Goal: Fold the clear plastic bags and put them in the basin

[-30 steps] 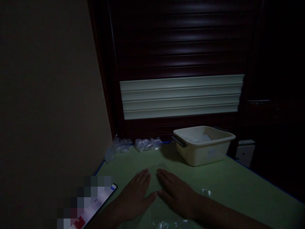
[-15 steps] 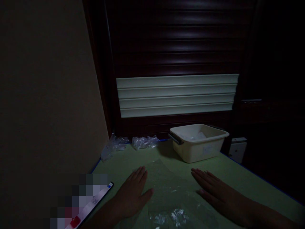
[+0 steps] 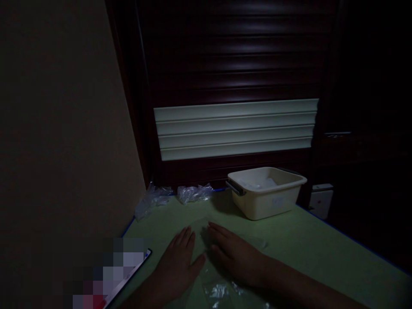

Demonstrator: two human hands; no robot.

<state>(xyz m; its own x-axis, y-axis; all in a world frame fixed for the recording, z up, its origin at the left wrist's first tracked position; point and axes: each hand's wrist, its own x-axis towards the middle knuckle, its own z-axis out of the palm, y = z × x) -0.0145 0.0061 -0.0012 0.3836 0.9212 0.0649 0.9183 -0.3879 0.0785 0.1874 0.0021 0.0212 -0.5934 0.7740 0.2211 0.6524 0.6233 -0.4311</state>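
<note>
A sheet of clear plastic film (image 3: pixel 222 289) lies flat on the green table (image 3: pixel 305 249) in front of me, hard to make out in the dim light. My left hand (image 3: pixel 178 262) rests palm down on its left part, fingers together. My right hand (image 3: pixel 234 255) lies flat beside it, fingers spread a little, pressing on the film. The two hands nearly touch at the thumbs. Neither hand grips anything.
A cream plastic tub (image 3: pixel 265 191) with dark handles stands at the back of the table. Crumpled clear plastic (image 3: pixel 193 193) lies along the back left corner by the wall. A phone (image 3: pixel 125 279) rests at the left edge. A dark shutter rises behind.
My right hand swept out to the right over the film, then came back left beside my left hand. The left hand stayed nearly in place.
</note>
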